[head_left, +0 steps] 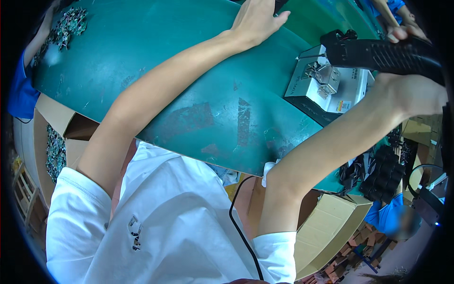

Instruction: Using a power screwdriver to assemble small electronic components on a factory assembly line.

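The right hand (pixel 411 92) is gripping an electric screwdriver (pixel 378 54) at the screw feeder (pixel 329 87), seemingly collecting; no fastening is showing yet. What the left hand (pixel 257 21) is holding, I can't tell.

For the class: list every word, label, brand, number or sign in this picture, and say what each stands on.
Silver device: dark printed characters on its casing, not copied out here.
Sticker on the device: orange and white, print too small to read.
White shirt: dark print on the front, unreadable.
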